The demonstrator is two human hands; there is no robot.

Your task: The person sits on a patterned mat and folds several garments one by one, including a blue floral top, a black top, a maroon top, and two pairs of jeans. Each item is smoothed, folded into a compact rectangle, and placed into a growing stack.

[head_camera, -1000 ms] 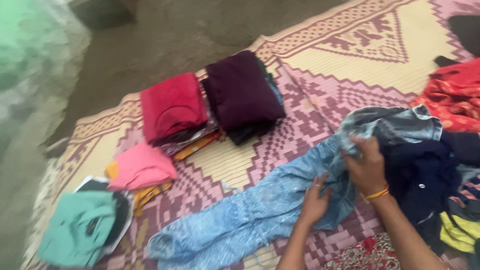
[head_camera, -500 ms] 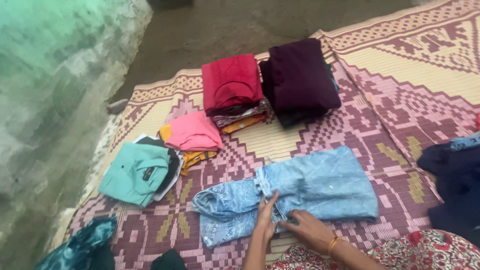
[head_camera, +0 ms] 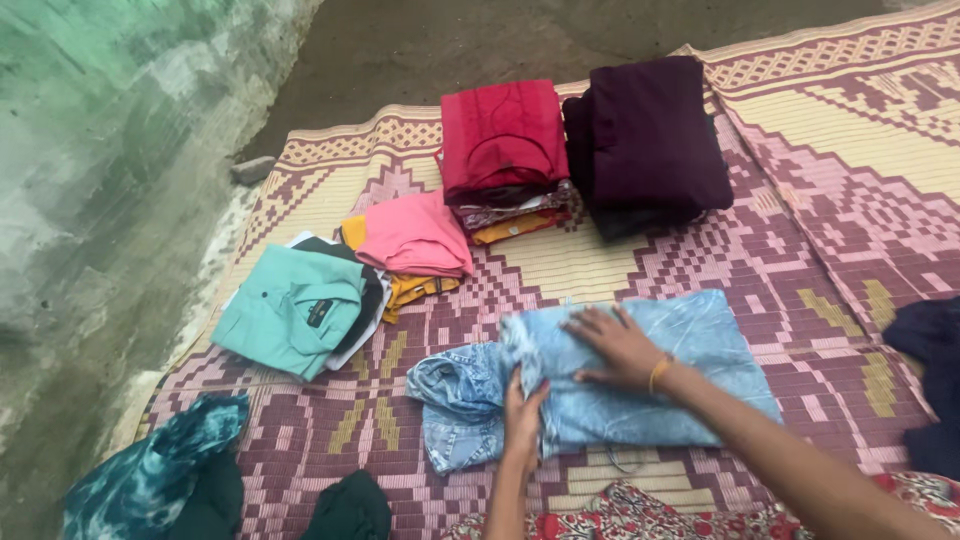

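A pair of light blue jeans lies folded on the woven mat in front of me. My right hand rests flat on top of the folded part, fingers spread, with an orange bangle at the wrist. At the fold's left edge my left hand pinches the denim, where a crumpled end of the jeans sticks out to the left.
Folded piles stand beyond the jeans: teal shirt, pink cloth, red cloth, dark maroon cloth. A dark blue garment lies at right, a teal patterned cloth at lower left. Bare floor and a wall are left.
The jeans went from spread out to folded. My right hand moved from the near edge up onto the top of the fold, and the view shifted left.
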